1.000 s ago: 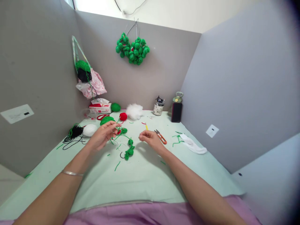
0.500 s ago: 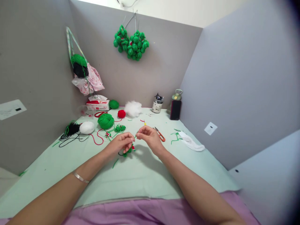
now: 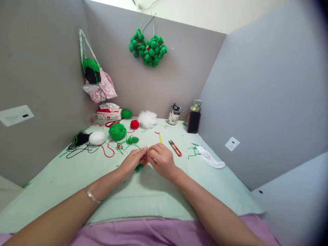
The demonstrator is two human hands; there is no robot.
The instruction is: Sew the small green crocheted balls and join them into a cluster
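My left hand (image 3: 134,161) and my right hand (image 3: 160,159) meet at the middle of the pale green table cover (image 3: 143,194), fingertips pinched together and touching. Between and under them lies a small green crocheted piece (image 3: 139,167), mostly hidden by the fingers. What the fingertips pinch is too small to make out. A green yarn ball (image 3: 117,131) sits behind my left hand, with loose green and red strands trailing toward it. Orange-handled snips (image 3: 175,148) lie just right of my right hand, and a yellow-handled tool (image 3: 160,138) lies behind it.
A white ball (image 3: 96,138) and black yarn (image 3: 81,139) lie at the left. Red yarn (image 3: 134,124), white stuffing (image 3: 147,119), a tissue box (image 3: 109,113), a cup (image 3: 173,118) and a dark bottle (image 3: 193,120) stand at the back. Green crocheted bunches (image 3: 149,48) hang on the wall. White cloth (image 3: 210,158) lies right.
My left hand came from the yarn at the left toward the middle. Both hands have closed in until their fingertips touch over the green piece.
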